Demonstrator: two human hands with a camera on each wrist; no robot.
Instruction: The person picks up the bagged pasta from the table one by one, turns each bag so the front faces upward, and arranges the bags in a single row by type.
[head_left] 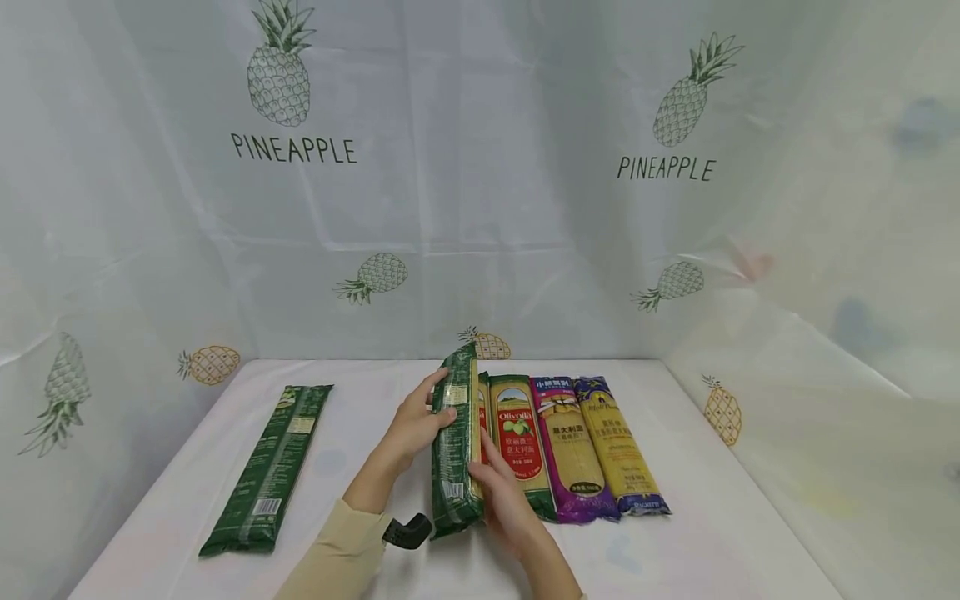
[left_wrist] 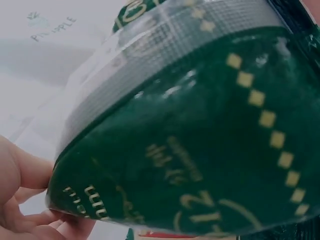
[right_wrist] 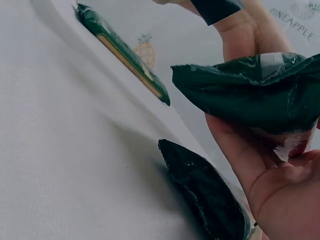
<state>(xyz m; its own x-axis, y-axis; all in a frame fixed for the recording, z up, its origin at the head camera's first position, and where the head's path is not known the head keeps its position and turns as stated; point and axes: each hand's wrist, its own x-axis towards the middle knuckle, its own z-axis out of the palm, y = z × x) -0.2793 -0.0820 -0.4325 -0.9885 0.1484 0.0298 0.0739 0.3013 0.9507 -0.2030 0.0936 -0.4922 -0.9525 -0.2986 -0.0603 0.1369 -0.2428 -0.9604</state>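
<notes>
Both hands hold one green spaghetti packet (head_left: 453, 450), raised over the table and tilted, its printed back with the barcode towards me. My left hand (head_left: 416, 425) grips its upper left side, thumb on the back face. Lower down, my right hand (head_left: 506, 500) holds the right edge. The packet's crimped end and dark green film (left_wrist: 150, 140) fill much of the left wrist view. In the right wrist view, the right hand (right_wrist: 270, 195) cups the packet (right_wrist: 240, 95) from below. The held packet partly hides another red-labelled packet (head_left: 483, 408) on the table.
To the right lie, side by side, a green packet with a red label (head_left: 517, 433), a purple packet (head_left: 573, 450) and a yellow packet (head_left: 622, 450). Another green packet (head_left: 266, 467) lies back up at the left. A pineapple-print curtain (head_left: 487, 208) surrounds the white table (head_left: 712, 533).
</notes>
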